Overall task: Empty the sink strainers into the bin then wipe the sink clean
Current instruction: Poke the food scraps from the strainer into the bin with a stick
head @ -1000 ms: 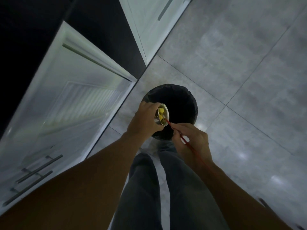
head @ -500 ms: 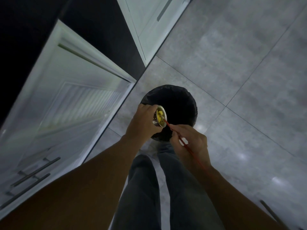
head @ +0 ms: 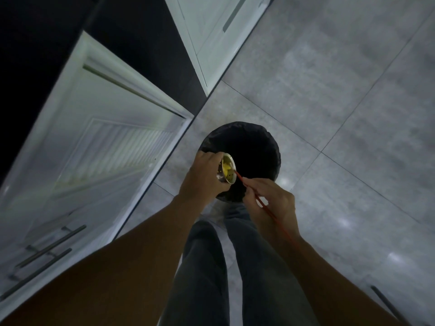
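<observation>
I look straight down at a round black bin (head: 256, 142) lined with a black bag, standing on the floor. My left hand (head: 203, 180) grips a small metal sink strainer (head: 227, 169) tilted on its side over the bin's near left rim. Yellow scraps cling inside the strainer. My right hand (head: 270, 200) pinches a thin red stick (head: 253, 191) whose tip reaches into the strainer's mouth.
An open white cabinet door (head: 98, 142) stands to the left of the bin, with a dark cabinet opening beyond it. Another white cabinet front (head: 211, 31) is at the top. Grey floor tiles (head: 353, 114) spread to the right. My legs (head: 235, 267) are below the hands.
The strainer and both hands have shifted slightly; the red stick's tip works a little deeper at the strainer's lower edge. The yellow scraps are still inside.
</observation>
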`<move>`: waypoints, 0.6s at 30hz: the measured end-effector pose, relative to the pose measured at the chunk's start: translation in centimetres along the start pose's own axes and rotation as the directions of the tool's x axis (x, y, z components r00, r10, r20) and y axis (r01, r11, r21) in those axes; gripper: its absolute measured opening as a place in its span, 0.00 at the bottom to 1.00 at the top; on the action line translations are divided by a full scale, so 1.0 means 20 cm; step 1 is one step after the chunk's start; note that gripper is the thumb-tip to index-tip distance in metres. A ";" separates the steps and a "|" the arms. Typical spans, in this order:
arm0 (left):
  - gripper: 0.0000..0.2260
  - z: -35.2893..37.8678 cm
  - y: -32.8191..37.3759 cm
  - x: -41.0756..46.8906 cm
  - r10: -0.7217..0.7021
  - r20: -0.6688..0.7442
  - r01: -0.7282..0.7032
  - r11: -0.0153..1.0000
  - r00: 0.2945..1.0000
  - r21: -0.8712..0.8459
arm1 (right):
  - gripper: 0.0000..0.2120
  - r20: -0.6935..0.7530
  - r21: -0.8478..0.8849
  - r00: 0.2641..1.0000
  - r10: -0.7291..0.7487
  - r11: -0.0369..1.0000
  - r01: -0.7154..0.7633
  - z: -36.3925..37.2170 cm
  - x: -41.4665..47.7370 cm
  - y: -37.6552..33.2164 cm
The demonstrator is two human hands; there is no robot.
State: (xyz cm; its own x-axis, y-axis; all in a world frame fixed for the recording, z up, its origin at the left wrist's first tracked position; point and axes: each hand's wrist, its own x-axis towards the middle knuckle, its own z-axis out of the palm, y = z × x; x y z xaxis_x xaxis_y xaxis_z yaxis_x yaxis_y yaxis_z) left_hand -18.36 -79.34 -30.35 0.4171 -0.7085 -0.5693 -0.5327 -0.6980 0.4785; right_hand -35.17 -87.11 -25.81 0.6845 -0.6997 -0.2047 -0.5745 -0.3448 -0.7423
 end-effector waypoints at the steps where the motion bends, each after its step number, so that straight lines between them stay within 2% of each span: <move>1: 0.37 0.00 0.00 0.00 0.002 -0.001 -0.002 1.000 1.000 0.002 | 0.10 0.024 0.004 1.000 0.004 1.000 -0.004 0.01 0.00 -0.01; 3: 0.37 0.00 0.01 0.01 0.008 -0.010 -0.008 1.000 1.000 0.005 | 0.10 0.075 0.005 0.996 0.039 0.999 -0.040 0.03 0.02 -0.02; 6: 0.36 0.00 0.00 0.01 0.021 -0.003 -0.021 1.000 1.000 0.018 | 0.09 0.074 -0.003 0.993 0.093 0.996 -0.093 0.04 0.04 -0.01; 9: 0.35 -0.01 0.00 0.00 0.030 0.006 -0.030 0.999 1.000 0.040 | 0.09 0.076 -0.010 0.994 0.079 0.997 -0.079 0.01 0.03 0.01; 13: 0.36 0.00 -0.01 0.00 0.024 -0.008 -0.024 0.998 1.000 0.063 | 0.09 -0.007 0.013 0.998 0.063 0.998 -0.063 -0.01 0.00 0.03; 16: 0.36 0.00 -0.01 0.01 0.022 -0.023 -0.021 0.998 0.999 0.060 | 0.10 0.009 0.025 1.000 -0.002 1.000 0.002 0.00 0.00 0.02; 18: 0.36 -0.01 -0.01 0.01 0.025 -0.020 -0.024 0.998 0.999 0.061 | 0.10 0.054 0.045 0.998 0.020 0.999 -0.023 0.02 0.01 0.01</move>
State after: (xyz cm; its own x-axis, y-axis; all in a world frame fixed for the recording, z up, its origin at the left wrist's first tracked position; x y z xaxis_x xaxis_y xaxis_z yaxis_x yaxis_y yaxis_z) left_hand -18.08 -79.39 -30.48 0.4187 -0.7276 -0.5434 -0.5865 -0.6735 0.4499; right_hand -35.09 -87.08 -26.26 0.6960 -0.6715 -0.2542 -0.5691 -0.3000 -0.7656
